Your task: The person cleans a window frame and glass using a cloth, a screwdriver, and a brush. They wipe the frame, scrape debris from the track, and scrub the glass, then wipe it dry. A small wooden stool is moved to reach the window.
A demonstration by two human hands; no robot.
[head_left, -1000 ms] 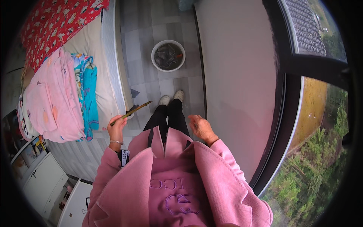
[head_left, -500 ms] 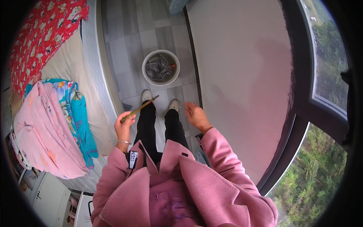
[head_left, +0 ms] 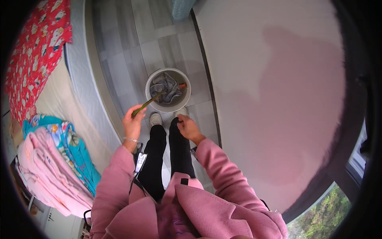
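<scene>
My left hand [head_left: 133, 124] is closed round the lower end of a thin green-brown stick [head_left: 149, 102]. The stick slants up and to the right, and its far tip overlaps a round pale bucket [head_left: 148, 94]; whether it touches anything inside cannot be told. In the bucket lies a crumpled grey cloth [head_left: 170, 85], with a small orange-red thing [head_left: 182, 85] beside it. My right hand [head_left: 188, 128] hovers over my right leg, near the shoe, its fingers loosely bent and a little apart, with nothing seen in them.
A bed edge [head_left: 85, 75] runs along the left, bearing a red patterned cloth [head_left: 38, 51] and folded pink [head_left: 47, 171] and turquoise clothes [head_left: 81, 155]. A pale wall panel [head_left: 246, 91] and dark window frame [head_left: 330, 171] stand right. A bluish thing [head_left: 181, 8] sits at the far end.
The view has shifted, and the bucket now appears lower and closer to my hands. The stick's tip has come over the bucket. My right hand has moved left, over my leg.
</scene>
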